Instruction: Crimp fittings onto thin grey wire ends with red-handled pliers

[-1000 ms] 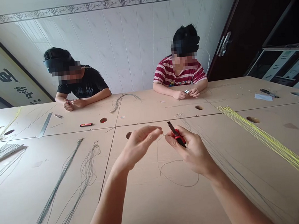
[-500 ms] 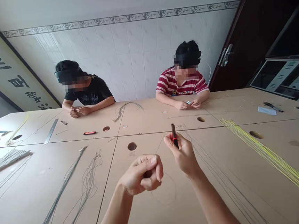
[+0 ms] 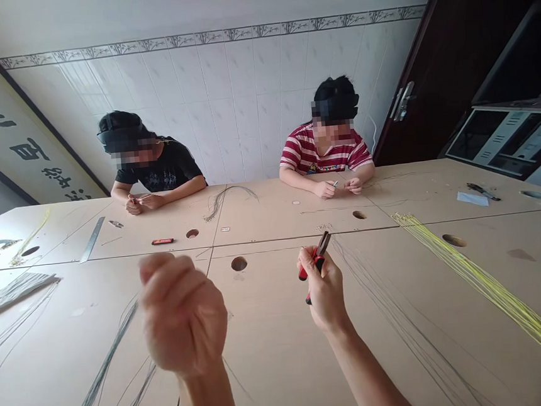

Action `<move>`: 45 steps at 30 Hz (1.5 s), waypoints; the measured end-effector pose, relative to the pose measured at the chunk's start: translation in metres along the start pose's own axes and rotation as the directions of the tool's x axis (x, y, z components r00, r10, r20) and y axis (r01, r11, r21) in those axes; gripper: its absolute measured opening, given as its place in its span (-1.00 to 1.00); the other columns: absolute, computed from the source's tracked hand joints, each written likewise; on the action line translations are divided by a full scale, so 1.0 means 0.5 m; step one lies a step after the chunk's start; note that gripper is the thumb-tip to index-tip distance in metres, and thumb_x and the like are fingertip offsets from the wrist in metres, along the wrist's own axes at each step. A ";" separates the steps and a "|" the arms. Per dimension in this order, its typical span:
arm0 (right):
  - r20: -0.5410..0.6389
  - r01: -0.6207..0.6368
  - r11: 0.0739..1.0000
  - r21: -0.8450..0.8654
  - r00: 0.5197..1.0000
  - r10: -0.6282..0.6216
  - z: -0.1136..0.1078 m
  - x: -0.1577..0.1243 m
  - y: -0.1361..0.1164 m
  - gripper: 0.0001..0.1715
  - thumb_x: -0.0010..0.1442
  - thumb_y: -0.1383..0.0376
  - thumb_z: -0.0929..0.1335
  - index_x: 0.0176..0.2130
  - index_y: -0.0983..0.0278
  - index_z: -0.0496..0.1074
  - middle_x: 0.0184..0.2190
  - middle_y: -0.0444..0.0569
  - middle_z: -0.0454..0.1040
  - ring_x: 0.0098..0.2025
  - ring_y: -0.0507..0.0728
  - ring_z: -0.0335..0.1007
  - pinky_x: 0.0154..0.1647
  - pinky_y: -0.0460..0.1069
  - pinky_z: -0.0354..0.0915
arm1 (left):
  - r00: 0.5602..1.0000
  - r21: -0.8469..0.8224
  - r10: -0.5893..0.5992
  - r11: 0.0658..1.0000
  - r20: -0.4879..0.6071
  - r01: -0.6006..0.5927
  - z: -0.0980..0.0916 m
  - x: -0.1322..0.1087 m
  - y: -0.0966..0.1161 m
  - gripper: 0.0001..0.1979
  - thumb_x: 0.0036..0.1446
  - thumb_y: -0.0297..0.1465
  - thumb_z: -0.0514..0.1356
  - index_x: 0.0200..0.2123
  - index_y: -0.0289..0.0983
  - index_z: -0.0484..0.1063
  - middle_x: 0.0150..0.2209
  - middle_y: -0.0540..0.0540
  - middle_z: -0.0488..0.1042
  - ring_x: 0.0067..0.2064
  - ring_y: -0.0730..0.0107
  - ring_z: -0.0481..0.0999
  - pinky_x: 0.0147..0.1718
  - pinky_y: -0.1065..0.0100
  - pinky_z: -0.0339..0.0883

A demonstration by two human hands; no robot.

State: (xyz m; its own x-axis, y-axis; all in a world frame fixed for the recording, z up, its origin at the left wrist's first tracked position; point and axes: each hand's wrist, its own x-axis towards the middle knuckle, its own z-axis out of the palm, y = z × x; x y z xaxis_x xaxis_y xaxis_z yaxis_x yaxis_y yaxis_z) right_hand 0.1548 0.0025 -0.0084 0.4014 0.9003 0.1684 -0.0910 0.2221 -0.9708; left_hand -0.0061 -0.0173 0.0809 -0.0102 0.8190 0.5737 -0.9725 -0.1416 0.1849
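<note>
My right hand (image 3: pixel 324 287) is closed around red-handled pliers (image 3: pixel 314 262), whose dark jaws point up and away over the wooden table (image 3: pixel 285 366). My left hand (image 3: pixel 183 312) is raised close to the camera in a closed fist, left of the pliers. A thin wire trails down from under the fist toward the table; whether the fingers pinch it is hidden. A fan of thin grey wires (image 3: pixel 394 318) lies just right of my right hand.
Grey wire bundles (image 3: pixel 105 369) lie at the left, a yellow wire bundle (image 3: pixel 486 285) at the right. Round holes (image 3: pixel 238 264) dot the table. A metal ruler (image 3: pixel 92 239) and a small red tool (image 3: pixel 163 241) lie farther back. Two people sit opposite, hands on the table.
My left hand rose toward the camera and moved left, still closed. The wire loop on the table is gone. The pliers tilted to the right and their red handles now show apart.
</note>
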 end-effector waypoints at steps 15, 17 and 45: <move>-0.021 0.326 0.930 -0.168 0.942 -0.334 -0.026 -0.035 -0.043 -0.76 0.27 0.14 0.29 -0.37 0.23 0.30 -0.47 -0.17 0.27 -0.43 0.00 0.15 -0.43 -0.09 0.18 | 0.850 0.651 0.298 0.756 -0.435 0.068 -0.176 0.044 -0.063 -0.63 0.31 -0.21 0.02 -0.20 -0.32 0.54 0.08 -0.24 0.48 0.13 0.25 0.45 0.17 0.19 0.23; -0.025 0.355 0.919 -0.174 0.931 -0.364 -0.029 -0.031 -0.050 -0.77 0.27 0.16 0.29 -0.37 0.23 0.30 -0.46 -0.16 0.28 -0.43 0.00 0.17 -0.42 -0.09 0.18 | 0.883 0.709 0.178 0.672 -0.435 0.214 -0.197 0.029 -0.077 -0.62 0.30 -0.18 0.04 -0.19 -0.31 0.55 0.04 -0.24 0.51 0.10 0.22 0.46 0.13 0.18 0.26; -0.064 0.318 0.938 -0.138 0.942 -0.329 0.015 -0.052 -0.014 -0.80 0.27 0.18 0.28 -0.36 0.22 0.27 -0.44 -0.15 0.25 -0.41 0.01 0.15 -0.38 -0.07 0.19 | 0.932 0.458 0.124 0.888 -0.339 0.048 -0.008 -0.017 -0.055 -0.57 0.38 -0.27 -0.14 -0.25 -0.13 0.52 0.11 0.00 0.47 0.18 0.35 0.40 0.16 0.23 0.29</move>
State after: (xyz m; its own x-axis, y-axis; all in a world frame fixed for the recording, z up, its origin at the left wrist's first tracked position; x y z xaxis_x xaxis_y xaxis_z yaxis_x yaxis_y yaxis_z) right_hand 0.1381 -0.0197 -0.0047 0.4668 0.7509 0.4673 0.1681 0.4434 -0.8804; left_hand 0.0200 -0.0180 0.0678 -0.2095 0.9346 0.2873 -0.7575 -0.3410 0.5567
